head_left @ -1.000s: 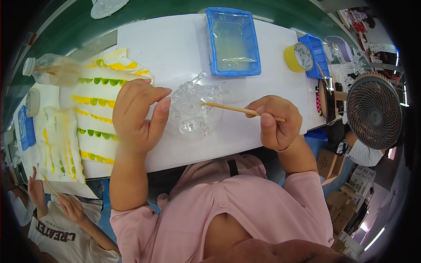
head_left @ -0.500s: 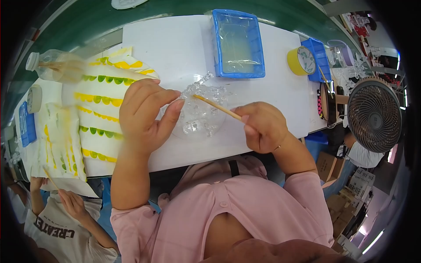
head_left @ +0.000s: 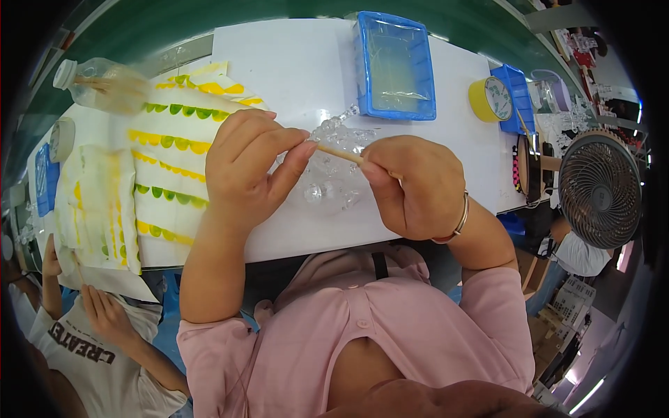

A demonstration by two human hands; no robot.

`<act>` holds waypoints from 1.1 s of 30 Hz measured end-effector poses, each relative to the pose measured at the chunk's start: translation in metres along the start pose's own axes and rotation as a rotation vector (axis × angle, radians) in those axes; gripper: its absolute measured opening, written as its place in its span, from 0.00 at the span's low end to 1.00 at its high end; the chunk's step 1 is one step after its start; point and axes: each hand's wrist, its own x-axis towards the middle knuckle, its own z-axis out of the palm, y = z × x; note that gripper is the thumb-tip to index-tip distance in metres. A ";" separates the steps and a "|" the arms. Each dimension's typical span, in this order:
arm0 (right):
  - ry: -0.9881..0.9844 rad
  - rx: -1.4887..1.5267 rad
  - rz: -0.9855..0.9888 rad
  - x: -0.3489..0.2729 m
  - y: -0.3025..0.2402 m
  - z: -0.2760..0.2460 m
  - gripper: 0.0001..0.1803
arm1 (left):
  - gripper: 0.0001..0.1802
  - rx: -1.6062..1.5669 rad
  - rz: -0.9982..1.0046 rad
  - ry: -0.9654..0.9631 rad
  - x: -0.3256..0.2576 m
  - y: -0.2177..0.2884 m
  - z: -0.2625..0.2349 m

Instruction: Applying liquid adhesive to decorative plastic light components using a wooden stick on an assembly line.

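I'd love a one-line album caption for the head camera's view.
Over clear beadlike pieces on a white table, the right hand holds a wooden stick, its tip at the left hand.

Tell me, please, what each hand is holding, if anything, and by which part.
The right hand holds a wooden stick, gripping it behind its exposed front end. Whether the left hand, close to that end, pinches anything cannot be told.

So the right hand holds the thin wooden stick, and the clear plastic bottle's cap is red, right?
The cap on the clear plastic bottle is white, not red, as the head view shows; the right hand does hold the thin wooden stick.
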 end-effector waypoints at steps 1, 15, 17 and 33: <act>-0.002 -0.002 0.000 0.003 -0.001 0.002 0.07 | 0.08 -0.002 -0.001 0.001 0.000 -0.001 0.001; -0.040 0.005 -0.056 0.014 -0.003 0.007 0.07 | 0.08 -0.027 0.008 -0.003 0.001 -0.002 0.005; -0.077 0.021 -0.095 0.014 -0.007 0.006 0.07 | 0.08 -0.019 0.014 0.014 -0.001 -0.004 0.003; -0.239 -0.080 -0.390 -0.022 -0.028 0.007 0.12 | 0.08 -0.067 0.007 0.040 -0.010 -0.007 0.003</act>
